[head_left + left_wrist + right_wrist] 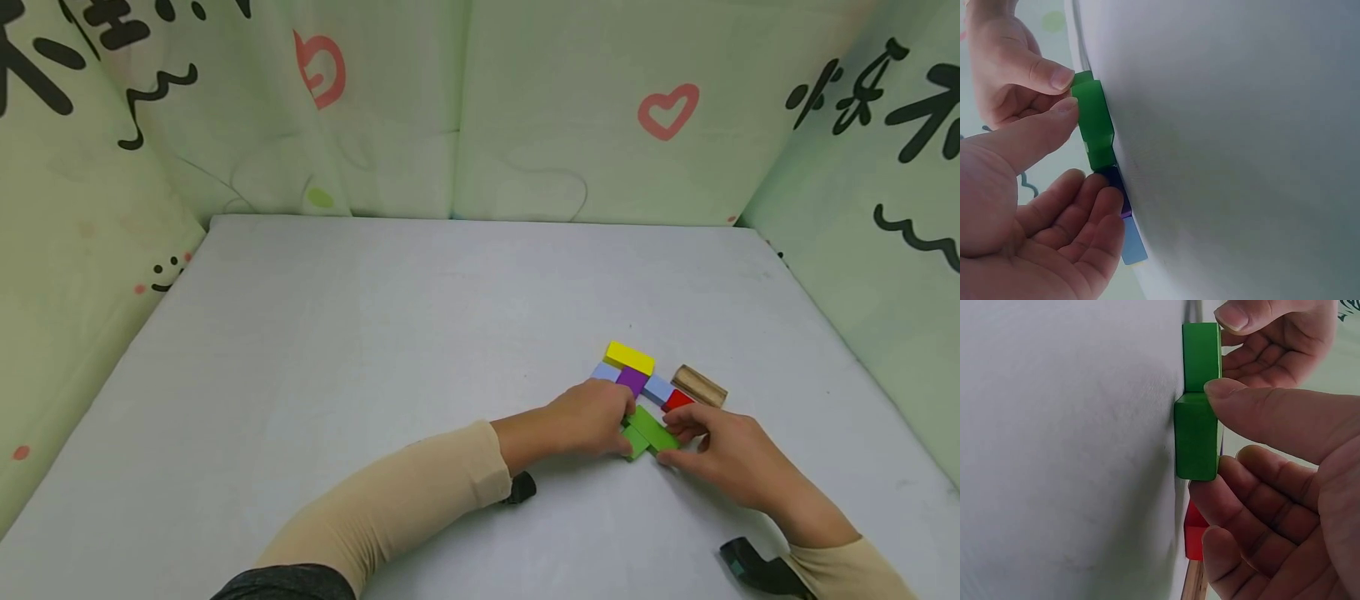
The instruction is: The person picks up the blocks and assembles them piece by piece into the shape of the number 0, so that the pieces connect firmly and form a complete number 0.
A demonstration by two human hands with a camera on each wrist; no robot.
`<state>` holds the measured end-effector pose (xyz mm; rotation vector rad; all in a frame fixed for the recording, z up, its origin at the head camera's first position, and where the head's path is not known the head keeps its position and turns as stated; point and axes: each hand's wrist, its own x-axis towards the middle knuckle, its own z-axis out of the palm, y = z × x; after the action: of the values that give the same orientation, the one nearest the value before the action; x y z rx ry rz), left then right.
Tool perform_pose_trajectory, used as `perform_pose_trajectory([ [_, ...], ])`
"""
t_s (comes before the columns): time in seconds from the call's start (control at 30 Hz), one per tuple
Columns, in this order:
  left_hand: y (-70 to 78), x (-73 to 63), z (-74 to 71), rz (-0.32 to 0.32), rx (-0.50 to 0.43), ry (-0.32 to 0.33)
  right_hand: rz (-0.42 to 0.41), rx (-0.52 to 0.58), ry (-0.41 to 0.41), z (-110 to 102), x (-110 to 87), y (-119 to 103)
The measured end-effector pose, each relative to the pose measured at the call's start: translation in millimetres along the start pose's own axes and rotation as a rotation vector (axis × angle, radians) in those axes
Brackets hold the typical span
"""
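Observation:
Several green blocks (651, 428) lie against each other on the table, between my two hands. My left hand (588, 418) holds them from the left, its thumb (1054, 122) on a green side and its fingers curled round the far end. From the right, my right hand (731, 454) pinches the green blocks between thumb (1241, 403) and fingers. Just beyond them is a row with a light blue block (606, 372), a purple block (632, 380), another light blue block (657, 389) and a red block (677, 400). A yellow block (630, 358) sits behind the purple one.
A brown wooden piece (699, 387) with a rounded top lies behind the red block, near my right fingers. The white table (337, 333) is bordered by pale green printed curtains (525, 108) at the back and both sides. Black wrist devices (761, 571) sit low beside the sleeves.

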<state>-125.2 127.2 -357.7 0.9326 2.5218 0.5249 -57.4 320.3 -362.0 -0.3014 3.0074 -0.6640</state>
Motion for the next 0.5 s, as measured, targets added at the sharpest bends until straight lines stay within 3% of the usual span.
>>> perform_pose_trajectory([
  [0.5,-0.9,1.8,0.5,-0.012,0.001,0.002,0.0,0.007,-0.015,-1.4,0.9,-0.7],
])
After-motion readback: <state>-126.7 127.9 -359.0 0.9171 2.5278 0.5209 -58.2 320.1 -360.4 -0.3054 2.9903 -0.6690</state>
